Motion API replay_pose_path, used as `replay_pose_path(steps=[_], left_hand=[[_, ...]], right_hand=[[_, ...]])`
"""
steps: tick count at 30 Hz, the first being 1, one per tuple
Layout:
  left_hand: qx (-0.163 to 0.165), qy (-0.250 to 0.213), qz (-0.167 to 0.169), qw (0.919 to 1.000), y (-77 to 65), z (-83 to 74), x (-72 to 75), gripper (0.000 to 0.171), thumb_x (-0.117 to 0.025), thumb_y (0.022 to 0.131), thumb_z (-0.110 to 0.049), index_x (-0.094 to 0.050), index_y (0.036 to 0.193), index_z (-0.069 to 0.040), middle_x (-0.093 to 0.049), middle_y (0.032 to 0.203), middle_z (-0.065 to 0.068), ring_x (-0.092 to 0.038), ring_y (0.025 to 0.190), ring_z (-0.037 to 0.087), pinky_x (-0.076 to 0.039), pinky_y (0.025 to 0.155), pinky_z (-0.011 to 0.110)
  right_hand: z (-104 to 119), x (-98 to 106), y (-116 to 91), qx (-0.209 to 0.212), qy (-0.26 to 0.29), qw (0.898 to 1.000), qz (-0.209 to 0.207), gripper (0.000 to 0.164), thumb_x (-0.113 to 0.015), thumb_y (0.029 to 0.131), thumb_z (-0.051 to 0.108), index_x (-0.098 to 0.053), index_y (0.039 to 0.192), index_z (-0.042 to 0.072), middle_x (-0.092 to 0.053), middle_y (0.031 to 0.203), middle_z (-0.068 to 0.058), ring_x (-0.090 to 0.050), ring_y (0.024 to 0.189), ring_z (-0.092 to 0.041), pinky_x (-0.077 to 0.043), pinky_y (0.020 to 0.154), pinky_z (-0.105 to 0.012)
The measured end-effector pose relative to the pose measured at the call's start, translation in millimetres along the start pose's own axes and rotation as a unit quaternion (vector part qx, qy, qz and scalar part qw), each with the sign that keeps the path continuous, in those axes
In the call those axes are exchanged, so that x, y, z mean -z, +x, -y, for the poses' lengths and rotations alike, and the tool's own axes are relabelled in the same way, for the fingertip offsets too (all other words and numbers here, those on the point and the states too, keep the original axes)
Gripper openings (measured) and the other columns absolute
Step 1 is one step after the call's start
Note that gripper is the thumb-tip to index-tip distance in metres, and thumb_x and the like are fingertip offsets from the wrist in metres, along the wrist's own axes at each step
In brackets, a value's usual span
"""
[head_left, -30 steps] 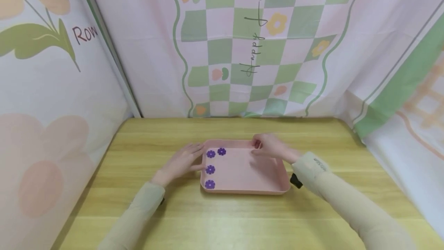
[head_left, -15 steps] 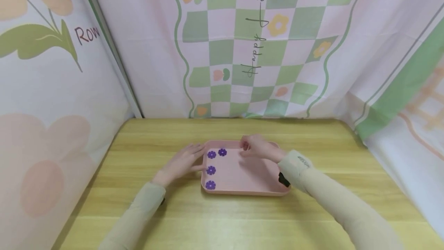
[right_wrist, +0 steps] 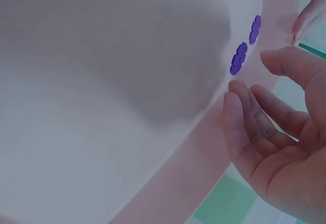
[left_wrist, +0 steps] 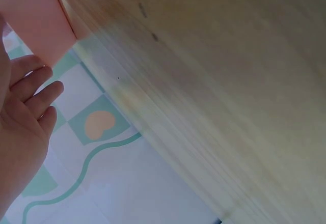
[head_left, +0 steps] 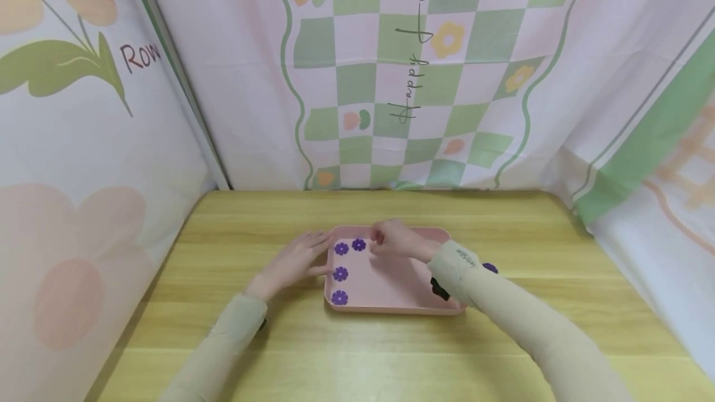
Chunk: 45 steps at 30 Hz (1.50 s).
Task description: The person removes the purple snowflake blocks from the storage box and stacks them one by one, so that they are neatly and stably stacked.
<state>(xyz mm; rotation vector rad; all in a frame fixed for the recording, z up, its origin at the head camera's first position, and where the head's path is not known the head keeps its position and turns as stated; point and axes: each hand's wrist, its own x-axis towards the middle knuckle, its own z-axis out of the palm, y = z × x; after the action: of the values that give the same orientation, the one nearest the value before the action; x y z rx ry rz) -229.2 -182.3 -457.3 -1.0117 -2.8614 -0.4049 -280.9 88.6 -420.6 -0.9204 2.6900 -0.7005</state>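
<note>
A shallow pink tray (head_left: 391, 311) lies on the wooden table. Purple flower-shaped pieces lie inside along its left side, one of them a flower piece (head_left: 339, 298) in the near left corner. A further flower piece (head_left: 359, 245) is by the far wall. My left hand (head_left: 293, 262) touches the tray's left rim with straight fingers. My right hand (head_left: 399, 239) hovers over the far part of the tray, just right of that far flower piece. In the right wrist view its fingers (right_wrist: 234, 114) bend loosely, thumb apart, with nothing visible between them.
Another purple flower piece (head_left: 490, 267) shows on the table right of the tray, partly behind my right sleeve (head_left: 503, 303). A printed curtain (head_left: 402, 79) hangs along the table's back edge, with more fabric at both sides.
My right hand has moved left across the tray toward the far flower piece. The purple flower piece beside my right sleeve has come into view. My left hand stays in place.
</note>
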Motion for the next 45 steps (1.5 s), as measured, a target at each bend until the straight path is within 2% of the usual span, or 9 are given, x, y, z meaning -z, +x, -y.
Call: replay_pose_path(steps=[9,16,26,39,45], left_hand=[[0.001,-0.005,-0.004,1.0,0.8,0.9,-1.3,0.074,-0.064,0.092,-0.047,-0.041,0.148,-0.004,-0.043,0.154,0.02,-0.04,0.143,0.041,-0.028,0.122,0.059],[0.002,-0.005,-0.005,1.0,-0.1,1.6,-1.8,0.074,-0.065,0.092,-0.046,-0.042,0.148,-0.003,-0.042,0.154,0.02,-0.04,0.143,0.041,-0.029,0.122,0.059],[0.007,-0.011,0.006,0.9999,0.7,0.8,0.3,0.074,-0.064,0.092,-0.046,-0.041,0.148,-0.003,-0.041,0.155,0.019,-0.04,0.144,0.041,-0.028,0.122,0.058],[0.002,-0.006,0.002,1.0,-0.3,-0.3,2.5,0.074,-0.065,0.092,-0.045,-0.042,0.147,-0.002,-0.043,0.153,0.021,-0.041,0.143,0.041,-0.028,0.122,0.059],[0.009,-0.006,0.009,0.9999,-0.1,1.1,1.1,0.074,-0.063,0.093,-0.047,-0.041,0.148,-0.004,-0.041,0.155,0.019,-0.039,0.144,0.04,-0.028,0.123,0.057]], right_hand=[[3,-8,10,-0.001,-0.019,1.0,0.003,0.023,-0.076,0.083,0.01,-0.065,0.099,-0.002,-0.07,0.093,-0.015,-0.065,0.083,-0.02,-0.06,0.075,-0.028],[3,-16,15,-0.036,-0.021,0.999,0.007,0.022,-0.077,0.084,0.014,-0.066,0.098,0.0,-0.068,0.09,-0.01,-0.061,0.079,-0.016,-0.057,0.072,-0.027],[5,-22,22,-0.048,-0.034,0.998,0.016,0.015,-0.076,0.085,0.016,-0.064,0.084,0.007,-0.061,0.074,-0.003,-0.053,0.066,-0.013,-0.048,0.059,-0.022],[10,-25,25,-0.017,-0.064,0.998,0.02,0.014,-0.075,0.086,0.011,-0.068,0.091,0.0,-0.062,0.071,-0.004,-0.052,0.059,-0.011,-0.047,0.053,-0.019],[11,-24,25,0.004,-0.084,0.996,0.017,0.017,-0.075,0.084,0.009,-0.071,0.097,-0.002,-0.07,0.08,-0.01,-0.058,0.066,-0.014,-0.053,0.06,-0.023]])
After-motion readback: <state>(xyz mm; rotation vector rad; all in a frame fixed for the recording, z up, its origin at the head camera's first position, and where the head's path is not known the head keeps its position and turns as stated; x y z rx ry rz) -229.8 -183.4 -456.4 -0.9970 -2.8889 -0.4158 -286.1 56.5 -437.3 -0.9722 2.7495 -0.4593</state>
